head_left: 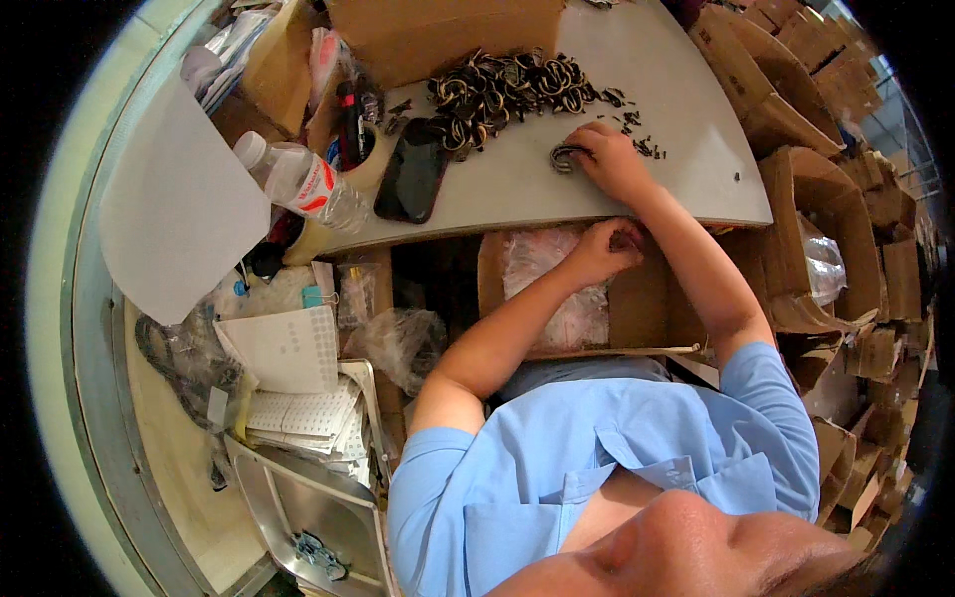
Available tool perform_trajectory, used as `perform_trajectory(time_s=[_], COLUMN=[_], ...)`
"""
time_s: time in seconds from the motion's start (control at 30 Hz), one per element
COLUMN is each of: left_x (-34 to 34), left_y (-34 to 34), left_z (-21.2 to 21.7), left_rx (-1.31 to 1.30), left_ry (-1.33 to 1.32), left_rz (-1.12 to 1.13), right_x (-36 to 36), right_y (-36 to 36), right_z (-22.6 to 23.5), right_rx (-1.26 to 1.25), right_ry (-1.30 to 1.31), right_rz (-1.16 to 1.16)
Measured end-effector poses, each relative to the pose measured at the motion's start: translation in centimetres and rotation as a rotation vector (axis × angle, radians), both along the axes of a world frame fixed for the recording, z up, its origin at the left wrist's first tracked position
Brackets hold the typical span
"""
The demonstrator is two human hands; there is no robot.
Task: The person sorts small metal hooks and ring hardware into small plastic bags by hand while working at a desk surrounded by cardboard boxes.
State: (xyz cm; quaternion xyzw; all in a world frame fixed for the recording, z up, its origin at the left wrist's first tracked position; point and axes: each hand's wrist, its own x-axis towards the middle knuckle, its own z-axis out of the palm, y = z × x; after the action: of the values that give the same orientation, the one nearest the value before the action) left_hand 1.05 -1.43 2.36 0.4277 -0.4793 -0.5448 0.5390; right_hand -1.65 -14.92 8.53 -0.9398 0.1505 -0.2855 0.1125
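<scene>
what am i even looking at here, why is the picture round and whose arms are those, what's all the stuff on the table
This is one picture from a wide fisheye camera worn on a person's head, looking down; that lens bends the edges into a round shape. The arms belong to the wearer, in a light blue shirt. The right hand rests on the grey table, fingers on a small dark ring-shaped part. Behind it lies a pile of similar dark parts. The left hand is curled above an open cardboard box holding clear plastic bags; what it grips is hidden. Also on the table: a dark phone and a lying plastic water bottle. More cardboard boxes stand around.
</scene>
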Motion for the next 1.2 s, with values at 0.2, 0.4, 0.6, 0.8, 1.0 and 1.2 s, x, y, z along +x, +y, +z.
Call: perform_trajectory(time_s=[0.2,0.4,0.6,0.8,1.0,1.2], left_x=[0.2,-0.6,-1.1,-1.5,-1.3,-1.7], left_y=[0.5,0.2,0.6,0.8,1.0,1.1], left_z=[1.0,-0.2,0.7,0.9,1.1,1.5], left_rx=[0.016,-0.053,-0.021,-0.204,-0.191,-0.231], left_ry=[-0.157,-0.040,-0.255,-0.220,-0.263,-0.311], left_rz=[0.089,0.214,0.115,0.247,0.204,0.216], right_x=[-6.4,-10.8,-11.7,-11.4,-11.7,-11.4], right_y=[5.3,8.5,8.8,9.8,10.0,9.5], right_z=[4.3,3.7,4.3,4.1,4.0,5.6], right_rx=[0.354,0.093,-0.029,-0.026,0.162,0.178], right_ry=[-0.065,0.069,-0.043,-0.010,0.088,0.177], right_rz=[-0.030,-0.107,-0.200,-0.205,-0.073,-0.039])
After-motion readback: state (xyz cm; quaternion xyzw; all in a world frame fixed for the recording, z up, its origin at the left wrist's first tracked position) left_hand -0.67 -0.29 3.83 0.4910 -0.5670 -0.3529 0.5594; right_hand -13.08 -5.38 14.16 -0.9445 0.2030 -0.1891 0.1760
